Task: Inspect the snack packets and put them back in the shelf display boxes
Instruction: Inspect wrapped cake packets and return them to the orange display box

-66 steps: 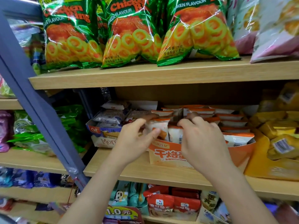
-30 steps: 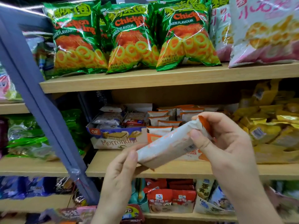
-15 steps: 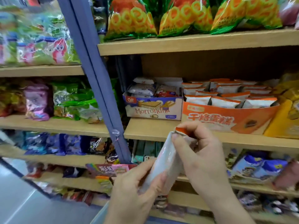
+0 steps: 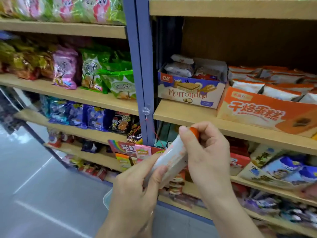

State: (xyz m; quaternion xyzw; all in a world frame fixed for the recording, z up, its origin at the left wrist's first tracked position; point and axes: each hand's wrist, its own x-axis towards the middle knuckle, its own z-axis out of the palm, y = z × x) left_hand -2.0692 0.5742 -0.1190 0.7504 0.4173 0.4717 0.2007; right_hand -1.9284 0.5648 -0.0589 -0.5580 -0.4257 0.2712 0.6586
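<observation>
A white snack packet with orange ends (image 4: 171, 157) is held slanted in front of the shelves, below the display boxes. My left hand (image 4: 137, 188) grips its lower end, thumb on top. My right hand (image 4: 205, 155) pinches its upper orange end. The orange display box (image 4: 257, 114) with several matching white-and-orange packets sits on the shelf up and to the right. Beside it on the left stands a purple and white wafer box (image 4: 190, 93) with packets in it.
A blue upright post (image 4: 139, 66) divides the shelving. Wooden shelves on the left carry pink, green and blue snack bags (image 4: 96, 76). Lower shelves on the right hold more packets (image 4: 283, 170). Grey floor (image 4: 42, 194) lies at the lower left.
Both hands pulled a white-and-orange packet out of the orange box and lowered it. The view has swung down and left, so the green ring-snack bags left the frame.
</observation>
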